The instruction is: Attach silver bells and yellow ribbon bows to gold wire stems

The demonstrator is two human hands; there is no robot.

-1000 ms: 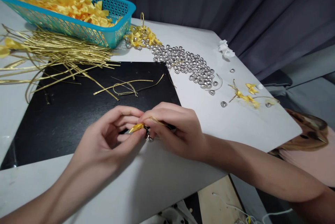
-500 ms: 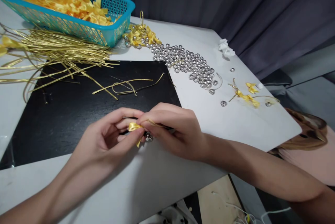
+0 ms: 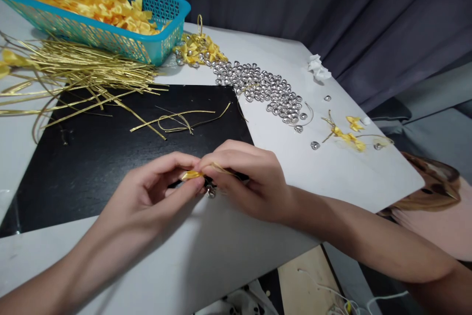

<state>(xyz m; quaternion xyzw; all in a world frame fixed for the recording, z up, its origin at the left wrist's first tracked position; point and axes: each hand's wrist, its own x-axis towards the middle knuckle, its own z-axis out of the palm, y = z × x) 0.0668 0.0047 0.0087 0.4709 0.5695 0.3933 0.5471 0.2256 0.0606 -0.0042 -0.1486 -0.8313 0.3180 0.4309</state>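
Yellow ribbon (image 3: 192,175) pinched at the fingertips

The left hand (image 3: 147,197) grips the ribbon narrowly between thumb and fingers, above the front edge of a black board (image 3: 110,167). The right hand (image 3: 250,177), its fingertips meeting the left's, pinches a thin gold cord (image 3: 220,168). A silver bead (image 3: 210,191) hangs just below the touching fingertips. Loose gold strands (image 3: 173,121) lie on the board. Beyond it, a heap of silver beads (image 3: 265,86) spreads over the white table (image 3: 295,167); at far left, a gold cord bundle (image 3: 92,67) lies beside a blue basket (image 3: 162,36) of yellow bows (image 3: 99,8).
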